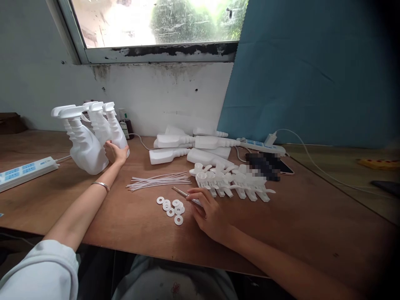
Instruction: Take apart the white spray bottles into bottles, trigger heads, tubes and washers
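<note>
At the left, my left hand (115,153) is wrapped around the lower part of a white spray bottle (118,131) that stands upright with its trigger head on. Beside it are more white spray bottles (86,146) with heads fitted. My right hand (208,212) rests over the table, its fingers closed on a slim pointed metal tool (180,192); its exact kind is unclear. Left of that hand lie several white ring washers (170,212). Thin white tubes (159,181) lie in a bundle behind them. White trigger spray heads (233,181) lie in rows just beyond my right hand.
White bottles without heads (215,142) lie on their sides near the wall. A power strip (29,171) is at left, another (261,146) at back right with a cable. A phone (286,166) and a dark small bottle (126,127) also stand or lie on the wooden table (300,225).
</note>
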`<state>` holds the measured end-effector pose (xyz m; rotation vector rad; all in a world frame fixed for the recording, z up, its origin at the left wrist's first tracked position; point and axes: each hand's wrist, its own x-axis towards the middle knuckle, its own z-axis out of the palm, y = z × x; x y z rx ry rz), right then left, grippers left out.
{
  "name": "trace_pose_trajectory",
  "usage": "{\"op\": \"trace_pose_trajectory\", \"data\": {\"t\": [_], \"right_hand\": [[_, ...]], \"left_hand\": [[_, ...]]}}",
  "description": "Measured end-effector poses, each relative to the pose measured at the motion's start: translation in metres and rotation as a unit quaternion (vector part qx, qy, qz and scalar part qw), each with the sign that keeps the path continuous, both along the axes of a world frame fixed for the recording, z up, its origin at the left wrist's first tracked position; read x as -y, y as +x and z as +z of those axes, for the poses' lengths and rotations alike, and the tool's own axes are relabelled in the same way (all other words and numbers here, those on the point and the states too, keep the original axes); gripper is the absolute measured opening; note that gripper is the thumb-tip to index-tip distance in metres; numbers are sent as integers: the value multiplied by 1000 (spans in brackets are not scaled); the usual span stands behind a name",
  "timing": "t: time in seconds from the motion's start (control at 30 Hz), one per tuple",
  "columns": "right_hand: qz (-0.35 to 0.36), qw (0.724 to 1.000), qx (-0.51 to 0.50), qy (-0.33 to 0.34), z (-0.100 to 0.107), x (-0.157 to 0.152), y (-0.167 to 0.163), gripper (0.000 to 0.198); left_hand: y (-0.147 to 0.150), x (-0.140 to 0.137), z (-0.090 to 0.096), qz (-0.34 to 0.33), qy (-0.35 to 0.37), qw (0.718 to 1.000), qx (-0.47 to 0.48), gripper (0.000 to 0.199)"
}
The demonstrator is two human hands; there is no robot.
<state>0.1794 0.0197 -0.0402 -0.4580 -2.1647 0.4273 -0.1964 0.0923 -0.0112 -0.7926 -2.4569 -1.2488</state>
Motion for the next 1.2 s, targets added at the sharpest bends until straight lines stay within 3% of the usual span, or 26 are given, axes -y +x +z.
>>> {"op": "trace_pose_trajectory", "data": {"t": [0.1,0.27,0.5,0.6,0.73,0.87,0.97,1.03,1.2], "right_hand": [[0,1000,-2,4,2,1,0,34],[7,999,-20,34,6,2,0,33],[6,999,-43,13,6,2,1,30],[-18,997,-62,-42,5,0,1,31],[-11,979,-99,-180,7,-2,3,47],[82,933,-162,-310,11,-1,5,67],[124,899,-209,-364,10,1,3,67],[104,892,-245,-367,9,2,3,60],[-50,909,-289,-295,15,3,7,45]], "left_hand": [[-6,-12,-5,19,-8,998,65,72],[2,-13,-14,11,-6,995,94,48],[33,23,-1,-122,31,992,-7,53],[49,38,9,-170,71,976,-116,51],[65,56,19,-231,80,920,-308,47],[74,67,23,-271,67,885,-373,21],[81,70,19,-297,48,872,-386,14],[88,72,16,-304,41,864,-399,12],[101,85,18,-303,17,850,-431,8]]}}
